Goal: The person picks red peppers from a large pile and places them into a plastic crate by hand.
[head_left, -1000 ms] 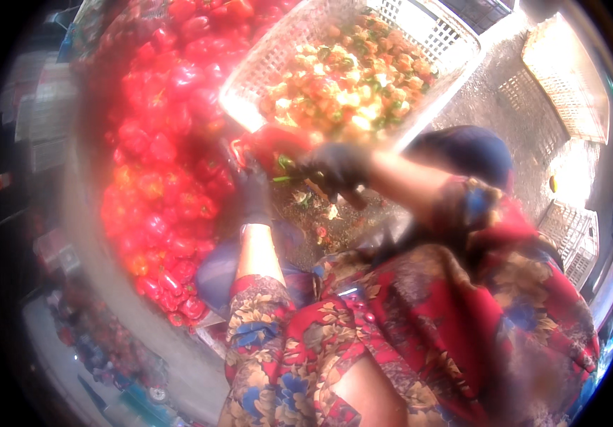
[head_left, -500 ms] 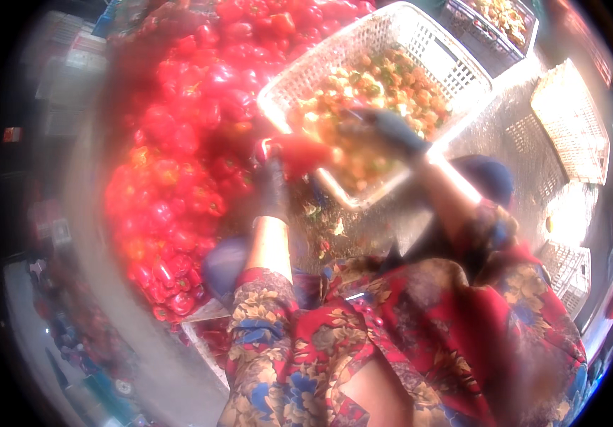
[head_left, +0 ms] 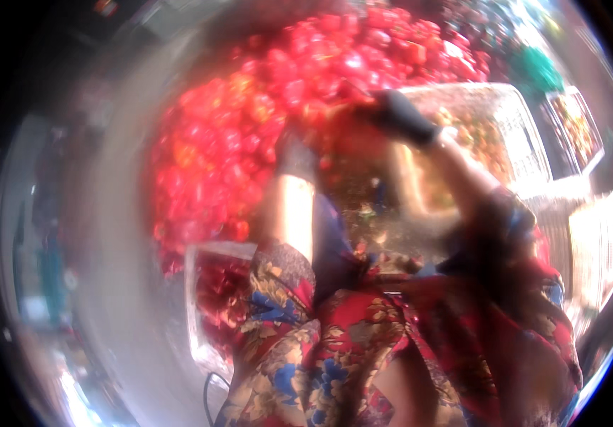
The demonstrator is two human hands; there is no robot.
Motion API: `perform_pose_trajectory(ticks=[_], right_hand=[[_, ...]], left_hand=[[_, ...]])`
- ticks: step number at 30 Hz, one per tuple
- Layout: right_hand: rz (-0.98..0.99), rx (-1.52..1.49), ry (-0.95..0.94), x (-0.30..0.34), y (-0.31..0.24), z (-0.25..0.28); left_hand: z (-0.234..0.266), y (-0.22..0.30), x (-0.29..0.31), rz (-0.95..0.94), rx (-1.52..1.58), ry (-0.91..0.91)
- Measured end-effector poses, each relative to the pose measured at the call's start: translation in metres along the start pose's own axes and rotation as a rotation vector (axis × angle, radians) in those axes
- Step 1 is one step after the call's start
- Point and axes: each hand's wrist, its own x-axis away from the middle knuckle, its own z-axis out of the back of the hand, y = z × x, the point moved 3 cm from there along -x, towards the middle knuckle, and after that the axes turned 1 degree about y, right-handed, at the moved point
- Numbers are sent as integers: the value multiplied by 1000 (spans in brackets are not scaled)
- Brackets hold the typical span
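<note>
My left hand (head_left: 296, 154), in a dark glove, is at the near edge of a large heap of red bell peppers (head_left: 214, 135). A blurred red bell pepper (head_left: 349, 132) is between my hands, and the left one appears to grip it. My right hand (head_left: 404, 117), also in a dark glove, reaches in from the right against that pepper. Its fingers are smeared by motion, so whether it holds anything is unclear. Beside my right forearm stands a white plastic basket (head_left: 527, 135) holding orange and pale pepper pieces (head_left: 470, 135).
A crate of red peppers (head_left: 191, 299) sits at my left, by my sleeve. At the right are a stack of pale baskets (head_left: 594, 242) and another crate with pale scraps (head_left: 594, 153). Scraps (head_left: 370, 210) lie on the surface between my arms.
The view has swung, so the heap and basket appear farther right. My right hand has left the white basket's inside and come close to my left hand and the pepper.
</note>
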Motion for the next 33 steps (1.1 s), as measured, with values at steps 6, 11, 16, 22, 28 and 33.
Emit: perform_pose_trajectory(ticks=[6, 11, 16, 22, 28, 33], right_hand=[[3, -410, -32, -12, -119, -84], [97, -329, -418, 1, -220, -155], [705, -191, -428, 0, -252, -237], [-186, -702, -1059, 16, -267, -265], [-372, -994, -772, -26, -236, -231], [26, -1003, -802, -65, -140, -211]], left_hand=[[106, 62, 65, -143, 312, 181], [241, 83, 115, -559, -536, 416], [395, 96, 170, -876, -1566, 902], [465, 55, 203, -745, -1415, 858], [411, 40, 162, -151, -1503, 1116], [372, 27, 164, -219, -1793, 1362]])
